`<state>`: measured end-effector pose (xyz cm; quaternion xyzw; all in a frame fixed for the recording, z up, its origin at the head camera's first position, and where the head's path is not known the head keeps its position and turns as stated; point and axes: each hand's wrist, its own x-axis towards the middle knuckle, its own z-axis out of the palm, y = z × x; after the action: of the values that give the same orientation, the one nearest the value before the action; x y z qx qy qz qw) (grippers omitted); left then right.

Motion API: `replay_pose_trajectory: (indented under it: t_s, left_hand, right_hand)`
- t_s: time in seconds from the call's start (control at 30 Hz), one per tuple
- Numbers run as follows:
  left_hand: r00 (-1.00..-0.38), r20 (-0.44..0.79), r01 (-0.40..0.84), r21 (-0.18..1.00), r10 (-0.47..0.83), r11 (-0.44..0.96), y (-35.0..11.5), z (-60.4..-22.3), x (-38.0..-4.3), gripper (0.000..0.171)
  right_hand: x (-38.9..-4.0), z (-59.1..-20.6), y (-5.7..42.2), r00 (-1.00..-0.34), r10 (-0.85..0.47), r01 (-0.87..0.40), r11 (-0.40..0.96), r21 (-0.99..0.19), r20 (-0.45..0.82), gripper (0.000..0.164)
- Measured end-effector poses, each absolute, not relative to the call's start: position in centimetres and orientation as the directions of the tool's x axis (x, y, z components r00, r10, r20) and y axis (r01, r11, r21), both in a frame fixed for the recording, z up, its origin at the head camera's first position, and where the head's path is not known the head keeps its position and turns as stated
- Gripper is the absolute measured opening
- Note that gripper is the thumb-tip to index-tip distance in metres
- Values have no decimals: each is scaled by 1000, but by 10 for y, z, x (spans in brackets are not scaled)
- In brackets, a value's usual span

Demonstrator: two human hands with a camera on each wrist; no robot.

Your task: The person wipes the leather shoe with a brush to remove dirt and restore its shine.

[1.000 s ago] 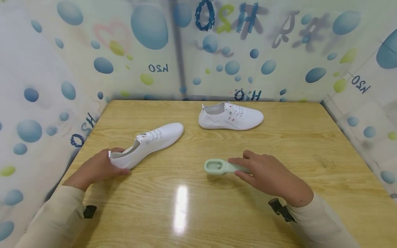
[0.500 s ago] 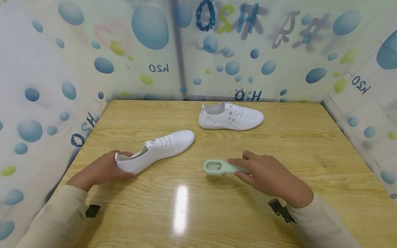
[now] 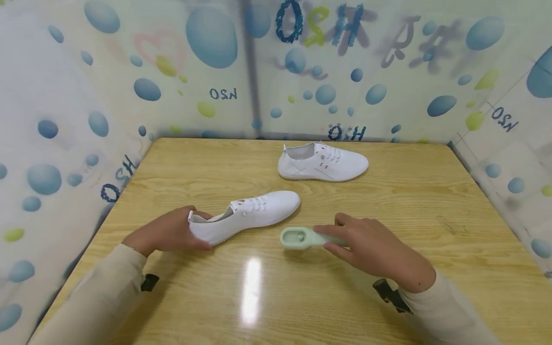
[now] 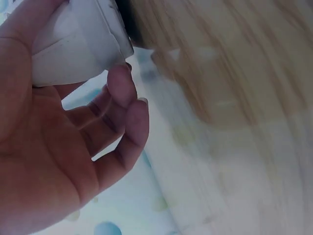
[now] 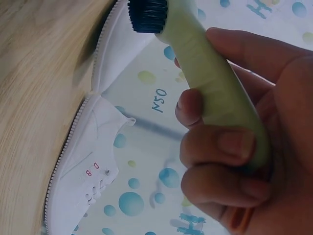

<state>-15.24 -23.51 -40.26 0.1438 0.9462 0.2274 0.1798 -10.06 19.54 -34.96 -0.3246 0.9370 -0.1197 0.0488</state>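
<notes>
My left hand (image 3: 170,232) grips a white lace-up shoe (image 3: 267,211) by its heel, toe pointing right. In the left wrist view the heel (image 4: 73,46) sits between thumb and fingers. My right hand (image 3: 375,249) holds a light green scrub brush (image 3: 296,238) by its handle, fingers curled round it in the right wrist view. Dark bristles (image 5: 148,15) show there at its head; in the head view they face down. The brush head is just in front of the held shoe's toe, apart from it. A matching white shoe (image 3: 329,165) stands farther back.
A wooden table (image 3: 409,191) lies under both hands, with a bright light reflection near its front. A white wall (image 3: 267,72) with blue and green dots closes off the back, and similar walls flank both sides.
My left hand has carried the shoe to the right and slightly toward me, turning its toe more to the right. The right hand and brush have barely moved; the back shoe stays put.
</notes>
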Motion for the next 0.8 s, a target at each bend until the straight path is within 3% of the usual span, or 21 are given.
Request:
replay_pose_trajectory:
  t_s: [0.43,0.8]
  left_hand:
    - [-793,-338,221,615,506,757,-203,-408,-162,75]
    - [-703,-358,244,690,615,681,-165,-409,-164,64]
  right_hand:
    - [-99,-353,195,-747,-661,-658,718,-226,76,37]
    - [-96,-347,192,-721,-692,-677,690,-255,39,38]
